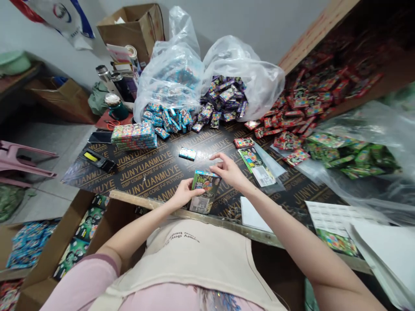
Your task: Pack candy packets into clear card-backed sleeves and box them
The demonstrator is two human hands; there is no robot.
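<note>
My left hand [184, 192] grips a small dark printed box [205, 201] with green lettering, its thumb across the front. The box is tilted near the table's front edge, and a blue strip shows at its top. My right hand [227, 169] is just right of the box's top, fingers bent and apart, with nothing visible in them. A small blue packet [187, 153] lies flat on the table beyond the box. To the right, a flat green-and-black carton [257, 166] lies on a clear plastic sleeve, and a red packet [244, 142] lies behind it.
Clear bags of blue packets [170, 119] and purple packets [227, 97] stand at the back. Red packets [292, 116] and green packets [353, 155] are heaped right. A stack of packs [134, 135] and a tape dispenser [98, 160] are left. An open carton [48, 246] stands below.
</note>
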